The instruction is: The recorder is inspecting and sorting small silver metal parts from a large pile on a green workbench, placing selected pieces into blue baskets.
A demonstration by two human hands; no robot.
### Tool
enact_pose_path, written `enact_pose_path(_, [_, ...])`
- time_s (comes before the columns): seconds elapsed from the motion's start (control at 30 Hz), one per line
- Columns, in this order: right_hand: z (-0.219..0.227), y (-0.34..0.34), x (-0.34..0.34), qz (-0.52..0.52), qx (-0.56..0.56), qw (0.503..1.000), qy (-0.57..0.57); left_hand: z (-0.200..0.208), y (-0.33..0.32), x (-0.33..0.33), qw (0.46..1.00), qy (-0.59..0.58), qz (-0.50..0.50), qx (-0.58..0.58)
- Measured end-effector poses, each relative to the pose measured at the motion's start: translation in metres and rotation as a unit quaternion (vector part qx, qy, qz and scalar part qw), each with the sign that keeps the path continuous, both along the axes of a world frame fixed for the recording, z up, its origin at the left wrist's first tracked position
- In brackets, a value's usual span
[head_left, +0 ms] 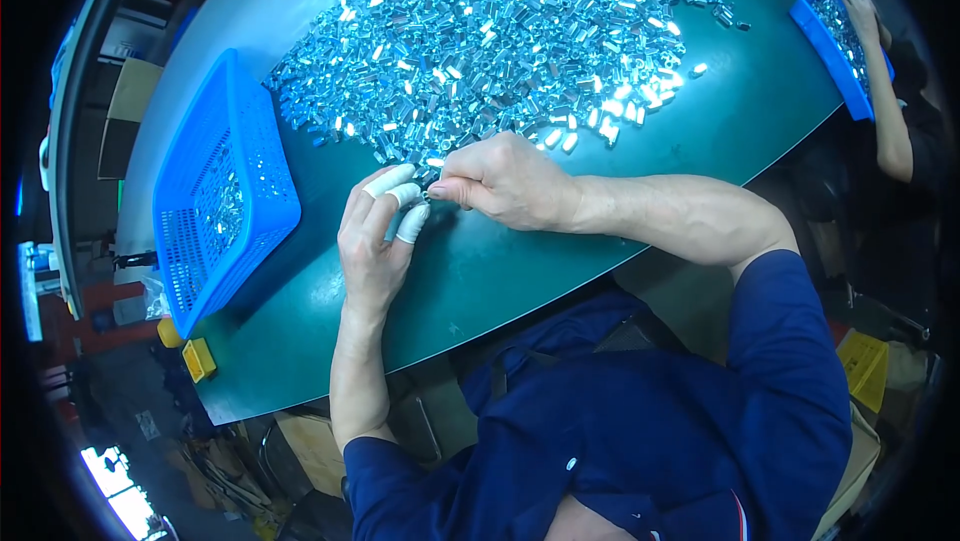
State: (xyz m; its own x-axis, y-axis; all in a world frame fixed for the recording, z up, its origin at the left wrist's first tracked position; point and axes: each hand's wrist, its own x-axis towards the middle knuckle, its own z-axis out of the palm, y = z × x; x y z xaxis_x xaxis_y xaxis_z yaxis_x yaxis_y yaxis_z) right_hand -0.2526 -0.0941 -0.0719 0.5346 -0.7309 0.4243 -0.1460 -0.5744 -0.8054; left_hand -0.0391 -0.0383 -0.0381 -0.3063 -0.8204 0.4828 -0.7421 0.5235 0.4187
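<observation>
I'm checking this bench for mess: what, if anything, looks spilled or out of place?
Nothing stands out. The shiny metal parts lie in one loose heap on the green table, a few strays at its edge. The blue basket sits flat, holding some parts.

Both hands meet fingertip to fingertip, left hand (375,241), right hand (510,181).

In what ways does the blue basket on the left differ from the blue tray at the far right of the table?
The blue basket is deep, with perforated walls; the blue tray looks shallow. The basket lies beside the person's left hand, which wears white finger covers; the tray lies under a co-worker's hand. The basket shows in full, while the tray is partly cut off by that arm. Both are blue plastic, hold small shiny metal parts and rest on the green table.
</observation>
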Motion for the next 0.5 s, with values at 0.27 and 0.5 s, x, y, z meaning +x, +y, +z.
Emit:
enact_pose_path(0.27, [0.004,0.004,0.002,-0.008,-0.009,0.997,-0.071,0.009,0.007,0.008,1.000,-0.016,0.004,0.001])
enact_pose_path(0.5, [0.017,-0.001,-0.005,-0.034,0.121,0.984,-0.123,0.064,0.007,0.053,0.975,-0.140,0.120,-0.128])
